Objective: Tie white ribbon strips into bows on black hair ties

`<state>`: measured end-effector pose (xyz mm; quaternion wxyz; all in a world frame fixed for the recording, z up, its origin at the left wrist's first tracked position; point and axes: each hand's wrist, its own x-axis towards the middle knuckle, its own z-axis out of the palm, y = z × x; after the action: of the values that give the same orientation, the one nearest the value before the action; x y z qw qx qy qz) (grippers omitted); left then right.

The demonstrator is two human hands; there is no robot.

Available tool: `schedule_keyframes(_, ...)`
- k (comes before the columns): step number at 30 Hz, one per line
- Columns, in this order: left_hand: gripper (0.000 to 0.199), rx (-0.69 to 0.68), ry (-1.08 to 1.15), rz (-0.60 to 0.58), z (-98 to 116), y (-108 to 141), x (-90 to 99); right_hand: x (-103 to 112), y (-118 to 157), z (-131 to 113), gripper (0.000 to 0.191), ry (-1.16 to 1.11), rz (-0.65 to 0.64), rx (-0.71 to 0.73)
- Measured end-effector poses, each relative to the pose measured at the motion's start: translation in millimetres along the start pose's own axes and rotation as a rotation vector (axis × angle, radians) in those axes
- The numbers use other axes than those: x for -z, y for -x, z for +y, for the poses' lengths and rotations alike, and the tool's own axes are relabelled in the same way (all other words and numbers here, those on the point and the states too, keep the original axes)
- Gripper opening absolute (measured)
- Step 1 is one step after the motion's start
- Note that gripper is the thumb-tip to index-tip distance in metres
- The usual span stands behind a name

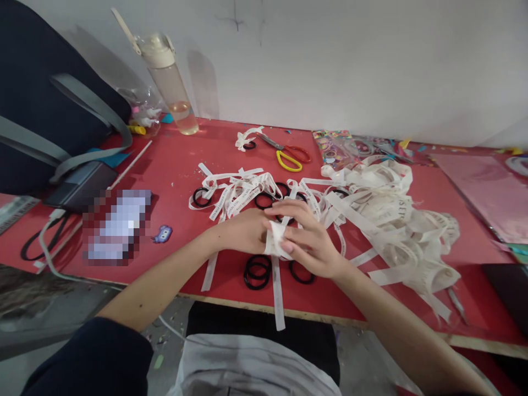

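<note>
My left hand has a white ribbon looped around its fingers, which are mostly hidden. Curled over the same ribbon from the right, my right hand pinches it with thumb and fingers. One ribbon tail hangs down past the table's front edge. Below the hands lie black hair ties, with another black hair tie under my right hand. Just beyond them, printed ribbons lie in a tangle with several black rings among them.
A large heap of white ribbon covers the right side of the red table. Scissors and a ribbon bow lie at the back. Leftward are a bottle, a blurred phone, a black box and a dark bag.
</note>
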<state>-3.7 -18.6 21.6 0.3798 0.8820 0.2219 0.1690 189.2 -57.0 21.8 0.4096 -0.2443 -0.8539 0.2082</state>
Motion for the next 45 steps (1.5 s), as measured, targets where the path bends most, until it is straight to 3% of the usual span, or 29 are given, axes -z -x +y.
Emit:
schedule_keyframes(4, 0.02, -0.104, 0.357, -0.175, 14.6, -1.9, -3.1, 1.6, 2.3, 3.2, 0.041, -0.167, -0.081, -0.151)
schedule_keyframes(8, 0.035, -0.036, 0.763, -0.318, 24.2, 0.6, -1.3, -2.8, 6.7, 8.2, 0.033, -0.106, -0.083, -0.217)
schedule_keyframes(10, 0.045, -0.018, 0.886, -0.241, 21.2, 3.5, -0.4, -6.2, 8.4, 10.7, 0.025, -0.019, -0.026, -0.213)
schedule_keyframes(12, 0.053, -0.022, 0.946, -0.056, 15.2, 5.3, -0.7, -8.4, 8.8, 12.2, 0.019, 0.107, 0.081, -0.214)
schedule_keyframes(14, 0.059, -0.031, 0.955, 0.139, 9.5, 4.6, -2.5, -8.6, 7.6, 12.0, 0.014, 0.241, 0.208, -0.215)
schedule_keyframes(17, 0.062, -0.02, 0.936, 0.314, 5.1, 0.0, -6.7, -7.3, 4.4, 9.2, 0.005, 0.383, 0.309, -0.175)
schedule_keyframes(21, 0.063, 0.057, 0.89, 0.433, 5.6, -5.1, -10.9, -9.1, 3.3, 6.3, 0.007, 0.351, 0.29, -0.108)
schedule_keyframes(25, 0.062, 0.141, 0.816, 0.516, 4.8, -6.4, -11.2, -16.9, 7.3, 4.6, 0.009, 0.218, 0.304, -0.224)
schedule_keyframes(29, 0.071, 0.106, 0.811, 0.513, -0.2, -6.2, -10.9, -21.6, 11.0, 2.4, 0.016, 0.189, 0.315, -0.331)
schedule_keyframes(34, 0.08, 0.051, 0.825, 0.484, -6.0, -3.9, -11.6, -16.3, 12.0, 4.0, 0.036, 0.177, 0.348, -0.241)
schedule_keyframes(39, 0.074, 0.039, 0.836, 0.424, -4.1, -1.6, -10.5, -10.8, 8.6, 3.5, 0.019, 0.065, 0.325, -0.229)
schedule_keyframes(41, 0.073, 0.047, 0.81, 0.4, -2.3, -0.8, -9.8, -11.6, 8.0, 3.2, 0.013, -0.04, 0.31, -0.285)
schedule_keyframes(45, 0.071, 0.043, 0.736, 0.3, 1.3, 0.4, -7.8, -15.6, 7.2, 5.1, 0.016, -0.244, 0.409, -0.447)
